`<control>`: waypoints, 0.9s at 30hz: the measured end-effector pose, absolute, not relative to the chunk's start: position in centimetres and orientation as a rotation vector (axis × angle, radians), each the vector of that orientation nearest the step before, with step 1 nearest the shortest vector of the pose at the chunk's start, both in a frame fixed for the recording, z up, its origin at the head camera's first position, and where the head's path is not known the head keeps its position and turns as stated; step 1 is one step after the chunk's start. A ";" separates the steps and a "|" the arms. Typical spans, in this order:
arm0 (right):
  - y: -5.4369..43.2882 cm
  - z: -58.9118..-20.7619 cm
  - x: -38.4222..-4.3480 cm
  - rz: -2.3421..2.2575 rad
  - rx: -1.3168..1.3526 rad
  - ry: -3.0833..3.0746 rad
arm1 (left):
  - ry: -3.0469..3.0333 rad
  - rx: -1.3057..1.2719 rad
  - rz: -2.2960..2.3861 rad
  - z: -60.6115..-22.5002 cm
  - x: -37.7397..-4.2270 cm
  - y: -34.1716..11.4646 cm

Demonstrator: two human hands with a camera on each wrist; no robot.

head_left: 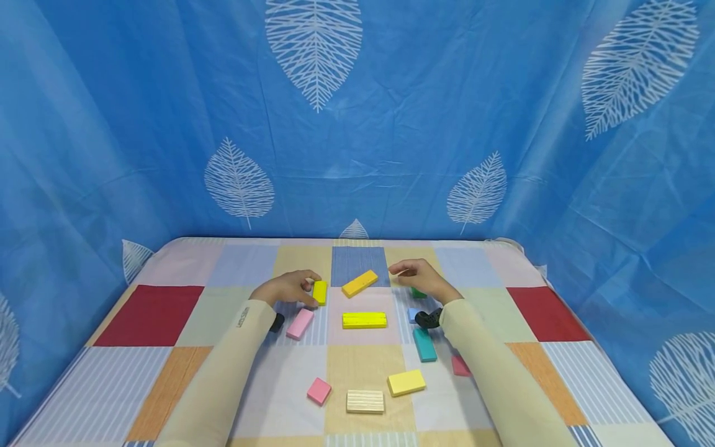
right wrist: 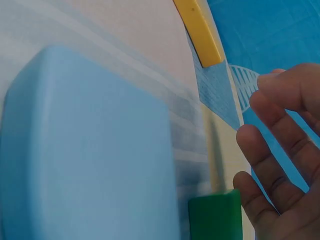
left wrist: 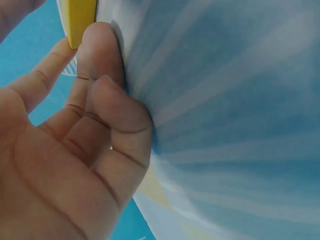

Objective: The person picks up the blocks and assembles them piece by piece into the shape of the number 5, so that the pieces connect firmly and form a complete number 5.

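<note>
In the head view my left hand [head_left: 287, 288] holds a small bright yellow block [head_left: 319, 293] by its ends, thumb at the near end and fingers at the far end. The left wrist view shows part of that yellow block [left wrist: 81, 22] at the fingertips, the other fingers curled beside the cloth. My right hand [head_left: 421, 277] hovers over the cloth with loosely bent fingers and nothing in them. Partly hidden below it is a green block [right wrist: 216, 215]. Left of the right fingertips lies an orange-yellow block [head_left: 360, 284]. A light blue block [right wrist: 105, 150] looms close to the right wrist camera.
A longer yellow block [head_left: 364, 320] lies mid-table, a pink block [head_left: 300, 324] by the left wrist. A teal block [head_left: 424, 345] and a red block [head_left: 460, 365] lie near the right forearm. Nearer are a pink square [head_left: 319, 392], a ridged wooden block [head_left: 365, 401] and a pale yellow block [head_left: 406, 383].
</note>
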State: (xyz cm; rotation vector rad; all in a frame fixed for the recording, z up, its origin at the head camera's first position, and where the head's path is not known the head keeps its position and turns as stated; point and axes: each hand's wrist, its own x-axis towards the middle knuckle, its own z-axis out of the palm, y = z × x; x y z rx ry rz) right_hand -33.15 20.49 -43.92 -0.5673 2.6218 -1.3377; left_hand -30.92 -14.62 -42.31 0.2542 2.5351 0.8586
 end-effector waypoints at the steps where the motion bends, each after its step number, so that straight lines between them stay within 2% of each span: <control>1: 20.4 -43.9 -33.2 -1.334 -0.567 2.623 | 2.540 0.270 0.866 -42.4 -30.8 -14.7; 6: 19.9 -43.9 -33.6 -1.314 -0.551 2.634 | 2.550 0.300 0.926 -42.8 -30.4 -15.2; 27: 17.7 -43.9 -35.0 -1.313 -0.591 2.552 | 2.557 0.133 1.054 -43.8 -30.0 -15.2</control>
